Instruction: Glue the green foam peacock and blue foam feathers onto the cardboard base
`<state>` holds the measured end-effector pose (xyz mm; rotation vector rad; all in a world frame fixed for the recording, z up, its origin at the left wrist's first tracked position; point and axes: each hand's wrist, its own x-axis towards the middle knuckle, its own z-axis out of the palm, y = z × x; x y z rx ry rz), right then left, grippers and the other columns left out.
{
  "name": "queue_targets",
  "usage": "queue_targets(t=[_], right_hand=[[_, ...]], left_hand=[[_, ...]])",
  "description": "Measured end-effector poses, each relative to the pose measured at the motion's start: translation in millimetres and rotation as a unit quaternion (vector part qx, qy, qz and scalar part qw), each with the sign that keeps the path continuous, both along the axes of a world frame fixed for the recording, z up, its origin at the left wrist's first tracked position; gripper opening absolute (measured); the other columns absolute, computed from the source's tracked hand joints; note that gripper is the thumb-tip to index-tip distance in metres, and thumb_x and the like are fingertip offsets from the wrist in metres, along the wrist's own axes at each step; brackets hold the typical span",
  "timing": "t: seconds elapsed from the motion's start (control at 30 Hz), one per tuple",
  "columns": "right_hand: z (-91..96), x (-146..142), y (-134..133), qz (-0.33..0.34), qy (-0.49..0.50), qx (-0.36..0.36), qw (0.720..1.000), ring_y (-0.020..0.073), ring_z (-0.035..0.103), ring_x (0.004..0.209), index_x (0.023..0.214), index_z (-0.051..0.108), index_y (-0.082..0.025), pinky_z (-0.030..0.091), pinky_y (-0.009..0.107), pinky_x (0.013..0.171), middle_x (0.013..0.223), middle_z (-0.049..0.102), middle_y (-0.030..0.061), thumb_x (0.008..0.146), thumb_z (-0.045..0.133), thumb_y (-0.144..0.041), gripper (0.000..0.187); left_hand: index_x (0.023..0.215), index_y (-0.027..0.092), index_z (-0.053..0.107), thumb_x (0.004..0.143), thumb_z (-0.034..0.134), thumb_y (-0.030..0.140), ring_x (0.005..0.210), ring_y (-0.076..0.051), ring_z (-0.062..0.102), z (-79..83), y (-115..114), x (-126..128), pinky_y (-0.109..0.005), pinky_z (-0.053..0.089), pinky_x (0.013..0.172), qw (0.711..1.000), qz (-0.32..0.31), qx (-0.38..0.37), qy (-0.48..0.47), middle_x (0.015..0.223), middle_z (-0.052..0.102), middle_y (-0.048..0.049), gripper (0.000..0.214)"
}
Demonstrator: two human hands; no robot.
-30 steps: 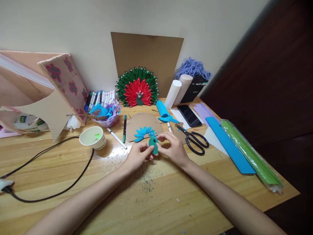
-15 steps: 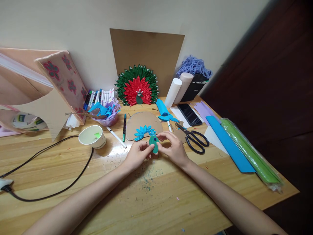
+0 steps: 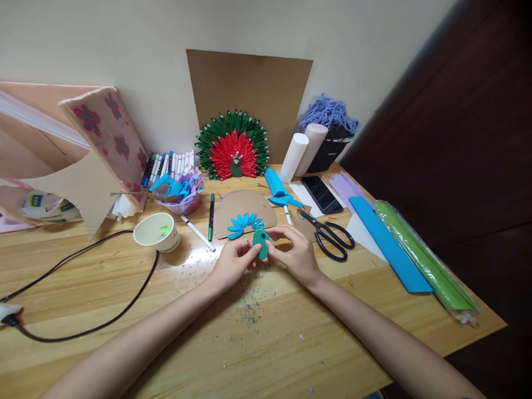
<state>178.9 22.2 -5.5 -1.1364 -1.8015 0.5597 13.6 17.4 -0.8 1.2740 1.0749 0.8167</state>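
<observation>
Both hands pinching green teardrop piece, left hand, right hand beside it

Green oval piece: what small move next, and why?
Probably ease the green oval piece forward to the base of the blue petal fan: left hand and right hand pinch it just short of that fan on the cardboard half-circle.

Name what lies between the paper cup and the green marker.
A white pen lies slantwise there, as the head view shows.
</observation>
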Motion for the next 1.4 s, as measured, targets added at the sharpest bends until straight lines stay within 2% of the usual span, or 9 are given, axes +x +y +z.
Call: queue_targets(t=[0.27, 0.37, 0.43, 0.53, 0.67, 0.77, 0.93, 1.23, 1.4], right_hand=[[-1.9, -2.7, 1.5, -0.021, 0.040, -0.010, 0.999, 0.0155, 0.062, 0.073, 0.091, 0.068, -0.021, 0.054, 0.032, 0.070, 0.087, 0.068, 0.0049, 0.078, 0.060, -0.022, 0.014], [-4.0, -6.3, 10.2, -0.033, 0.063, -0.029, 0.997, 0.0164, 0.064, 0.070, 0.090, 0.069, -0.020, 0.055, 0.034, 0.067, 0.085, 0.070, 0.0057, 0.078, 0.061, -0.026, 0.016], [-8.0, -10.5, 19.3, -0.040, 0.080, -0.047, 0.995, 0.0175, 0.065, 0.070, 0.089, 0.070, -0.019, 0.055, 0.034, 0.066, 0.085, 0.071, 0.0070, 0.077, 0.061, -0.029, 0.018], [-17.2, -18.3, 34.1, -0.045, 0.081, -0.065, 0.994, 0.0179, 0.065, 0.069, 0.087, 0.070, -0.017, 0.055, 0.034, 0.065, 0.082, 0.071, 0.0076, 0.076, 0.063, -0.030, 0.019], [-25.5, -25.5, 45.5, -0.063, 0.000, -0.022, 0.998, 0.0171, 0.061, 0.066, 0.082, 0.070, -0.018, 0.050, 0.032, 0.063, 0.077, 0.069, 0.0061, 0.077, 0.062, -0.030, 0.015], [-25.6, -27.1, 46.8, -0.076, -0.062, 0.013, 0.995, 0.0184, 0.058, 0.069, 0.077, 0.068, -0.019, 0.047, 0.033, 0.064, 0.072, 0.066, 0.0043, 0.078, 0.060, -0.029, 0.013], [-25.7, -26.0, 47.6, -0.073, -0.106, 0.015, 0.992, 0.0195, 0.055, 0.073, 0.075, 0.065, -0.020, 0.045, 0.033, 0.067, 0.073, 0.064, 0.0035, 0.079, 0.059, -0.028, 0.011], [-28.3, -25.4, 48.8, -0.060, -0.118, 0.008, 0.991, 0.0218, 0.055, 0.081, 0.082, 0.064, -0.021, 0.044, 0.035, 0.070, 0.079, 0.064, 0.0043, 0.081, 0.056, -0.021, 0.008], [-22.8, -22.7, 43.2, -0.049, -0.131, 0.013, 0.990, 0.0223, 0.055, 0.084, 0.087, 0.063, -0.021, 0.045, 0.037, 0.074, 0.084, 0.063, 0.0053, 0.081, 0.055, -0.020, 0.011]], left_hand=[[0.073, 0.013, 0.061, 0.080, 0.055, 0.042, 0.047, -0.007, 0.049, -0.9, 0.8, 0.9, -0.018, 0.034, 0.043, 0.999, 0.002, -0.042, -0.035, 0.065, 0.064, -0.0046, 0.031], [0.078, 0.013, 0.060, 0.080, 0.055, 0.043, 0.050, -0.009, 0.052, -3.3, 4.4, -2.8, -0.019, 0.034, 0.044, 0.999, 0.008, -0.033, -0.028, 0.072, 0.067, -0.0068, 0.031], [0.077, 0.014, 0.060, 0.081, 0.052, 0.045, 0.054, -0.011, 0.054, -4.1, 8.3, -8.6, -0.020, 0.037, 0.047, 0.999, 0.036, -0.004, 0.003, 0.071, 0.067, -0.0062, 0.032], [0.081, 0.016, 0.062, 0.085, 0.044, 0.046, 0.059, -0.015, 0.057, -3.2, 15.1, -21.3, -0.024, 0.039, 0.053, 0.987, 0.121, 0.071, 0.076, 0.067, 0.064, -0.0040, 0.036], [0.084, 0.018, 0.062, 0.089, 0.037, 0.041, 0.066, -0.017, 0.059, -0.9, 21.0, -36.0, -0.026, 0.039, 0.062, 0.954, 0.185, 0.166, 0.170, 0.070, 0.064, -0.0036, 0.034], [0.085, 0.019, 0.061, 0.091, 0.034, 0.037, 0.067, -0.017, 0.059, -2.7, 21.0, -39.2, -0.025, 0.038, 0.062, 0.933, 0.167, 0.210, 0.240, 0.075, 0.064, -0.0039, 0.033], [0.082, 0.018, 0.059, 0.092, 0.033, 0.031, 0.077, -0.018, 0.058, -11.6, 19.7, -37.7, -0.027, 0.038, 0.067, 0.901, 0.103, 0.274, 0.320, 0.080, 0.064, -0.0054, 0.031], [0.078, 0.018, 0.057, 0.091, 0.035, 0.029, 0.073, -0.018, 0.055, -19.4, 23.0, -37.5, -0.027, 0.037, 0.064, 0.881, 0.070, 0.289, 0.368, 0.075, 0.060, -0.0048, 0.028], [0.079, 0.018, 0.056, 0.091, 0.036, 0.029, 0.074, -0.018, 0.055, -20.4, 23.3, -36.8, -0.027, 0.037, 0.066, 0.883, 0.060, 0.293, 0.362, 0.076, 0.059, -0.0047, 0.027]])
